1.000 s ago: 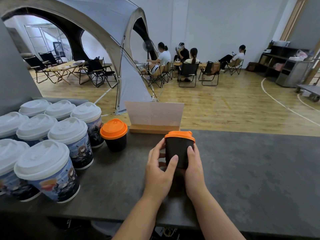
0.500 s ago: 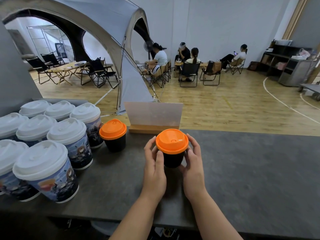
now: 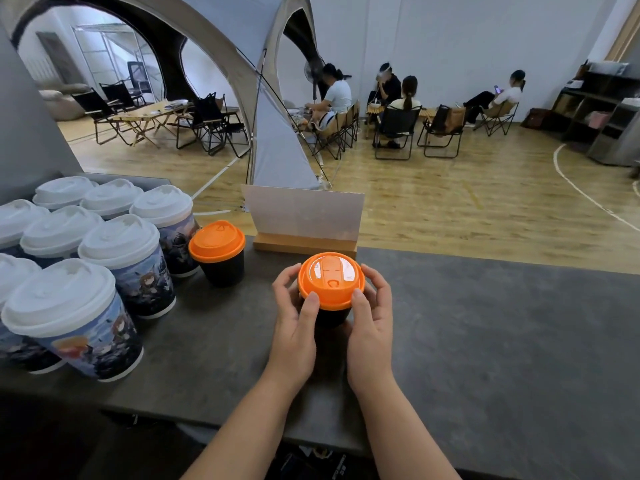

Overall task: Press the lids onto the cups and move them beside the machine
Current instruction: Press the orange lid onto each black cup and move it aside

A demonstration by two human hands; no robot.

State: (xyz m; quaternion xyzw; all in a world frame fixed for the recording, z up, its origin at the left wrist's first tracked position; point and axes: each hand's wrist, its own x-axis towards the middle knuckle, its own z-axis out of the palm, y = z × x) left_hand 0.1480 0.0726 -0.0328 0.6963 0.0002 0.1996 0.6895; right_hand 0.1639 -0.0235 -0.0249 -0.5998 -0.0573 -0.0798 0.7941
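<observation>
Both hands, left hand (image 3: 294, 320) and right hand (image 3: 372, 317), curl fingers around the lidded black cup (image 3: 330, 315) on the tabletop (image 3: 485, 341); another lidded cup (image 3: 218, 252) stands at ten o'clock.

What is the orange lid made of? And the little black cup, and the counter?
Orange lid: probably plastic, smooth and glossy, catching a light glare, with moulded ridges. Small black cup held by both hands: looks like matte paper or card, though mostly hidden. Counter: dull mottled grey, stone-like; could be laminate.
</observation>
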